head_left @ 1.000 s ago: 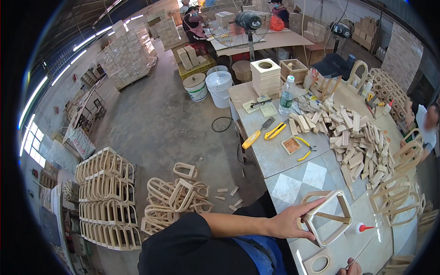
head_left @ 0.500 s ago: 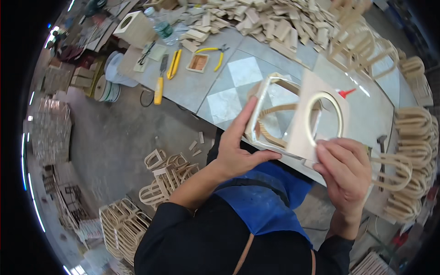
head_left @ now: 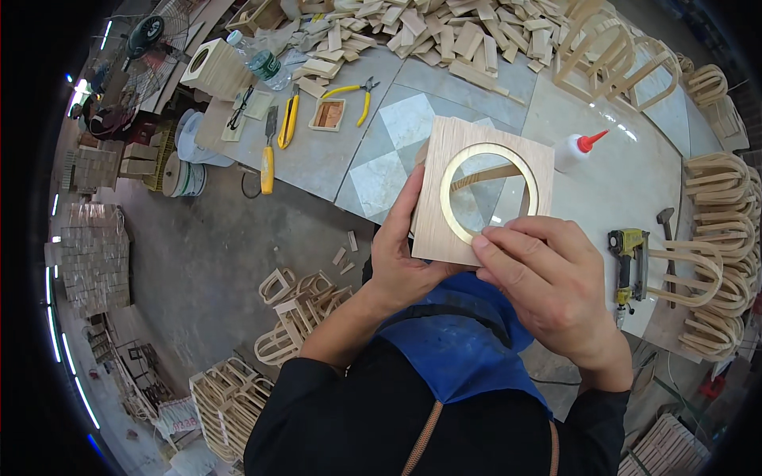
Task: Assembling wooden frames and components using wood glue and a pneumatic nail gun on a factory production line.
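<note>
hands grip square wooden panel [head_left: 484, 190] with round hole: left hand [head_left: 405, 254] on its edge, right hand [head_left: 548, 282] on lower rim; glue bottle [head_left: 575, 151], nail gun [head_left: 629, 262] on bench [head_left: 619, 198] just beside.

We've lifted the square wooden panel [head_left: 486, 190] off the counter [head_left: 635, 182] since a second ago, and now both hands hold it up flat toward us.

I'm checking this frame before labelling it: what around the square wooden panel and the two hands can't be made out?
Head view only:
- The back of the wooden panel faces away from the camera.
- The left hand has its fingers behind the panel, hidden.
- The right hand covers the panel's lower right corner.
- Whatever the wooden strip seen through the round hole belongs to is masked by the panel.
- The nail gun: its tip is too small to read.
</note>
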Tool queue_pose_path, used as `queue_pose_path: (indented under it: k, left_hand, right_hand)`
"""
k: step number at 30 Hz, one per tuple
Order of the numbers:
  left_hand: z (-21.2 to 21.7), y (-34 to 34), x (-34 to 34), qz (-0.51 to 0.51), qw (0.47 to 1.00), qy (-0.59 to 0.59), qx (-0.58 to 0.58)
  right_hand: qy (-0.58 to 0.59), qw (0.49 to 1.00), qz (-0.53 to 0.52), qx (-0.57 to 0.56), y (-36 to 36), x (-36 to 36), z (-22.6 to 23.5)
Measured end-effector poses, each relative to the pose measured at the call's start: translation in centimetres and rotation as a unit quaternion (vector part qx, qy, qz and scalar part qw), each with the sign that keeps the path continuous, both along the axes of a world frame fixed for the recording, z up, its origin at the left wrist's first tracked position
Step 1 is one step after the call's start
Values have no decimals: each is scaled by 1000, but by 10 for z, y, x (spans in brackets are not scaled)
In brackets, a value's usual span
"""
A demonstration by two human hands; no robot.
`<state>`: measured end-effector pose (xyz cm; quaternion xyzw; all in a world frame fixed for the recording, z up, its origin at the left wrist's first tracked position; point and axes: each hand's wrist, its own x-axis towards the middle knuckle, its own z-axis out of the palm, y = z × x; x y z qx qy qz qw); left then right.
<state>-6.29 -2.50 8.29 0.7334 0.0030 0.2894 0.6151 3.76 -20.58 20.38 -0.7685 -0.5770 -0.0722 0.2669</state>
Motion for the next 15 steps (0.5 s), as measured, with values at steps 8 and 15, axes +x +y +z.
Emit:
queue_pose_path:
  k: [8,15]
  left_hand:
    - [-1,-2,2,2,1000,1,13]
    - [1,0,-2,37,997,39,-48]
  right_hand:
    - [13,1000,8,-6,-2,3,-10]
    - [129,979,-105,115,-23,-4,-34]
